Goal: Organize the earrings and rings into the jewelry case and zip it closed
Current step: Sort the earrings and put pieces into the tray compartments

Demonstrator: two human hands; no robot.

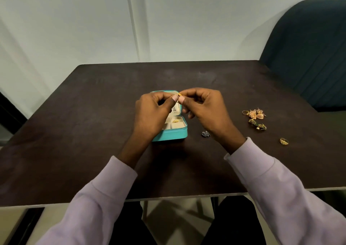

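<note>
A teal jewelry case (pixel 174 134) stands open at the table's middle, its lid upright behind my hands. A gold ring (pixel 175 121) lies in one cream compartment, and a silver earring (pixel 174 109) hangs inside the lid. My left hand (pixel 152 113) and my right hand (pixel 204 110) meet above the case, both pinching one small gold piece (pixel 179 95) between thumbs and forefingers. A dark silver earring (pixel 205 133) lies on the table just right of the case, under my right wrist.
A heap of gold earrings and a ring (pixel 254 113) sits at the right, with a green and gold piece (pixel 258 125) below it. A lone gold ring (pixel 284 141) lies nearer the front. A dark teal chair (pixel 309 48) stands at the far right corner.
</note>
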